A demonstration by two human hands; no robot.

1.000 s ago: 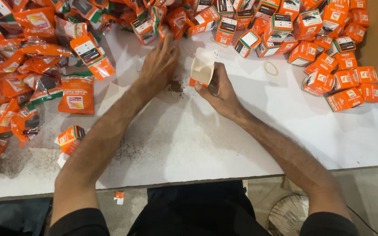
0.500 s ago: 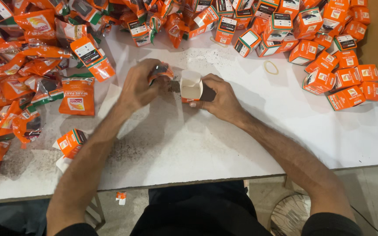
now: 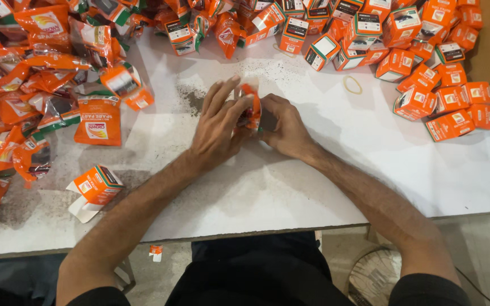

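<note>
Both my hands meet at the middle of a white table (image 3: 324, 181). My left hand (image 3: 218, 122) and my right hand (image 3: 283, 127) press together around one small orange carton (image 3: 250, 107), with an orange pouch end poking out between the fingers. The carton's body is mostly hidden by my fingers. Dark powder is scattered on the table just left of my left hand.
Orange pouches (image 3: 94, 119) lie heaped at the left. Several closed orange cartons (image 3: 449, 99) crowd the right and far edge. An open carton (image 3: 94, 187) lies near the front left. A rubber band (image 3: 353, 85) rests beyond my right hand. A fan (image 3: 375, 277) stands on the floor.
My left hand reached to the far pile, came back with an orange pouch, and now both hands close around the small carton with the pouch going into it.
</note>
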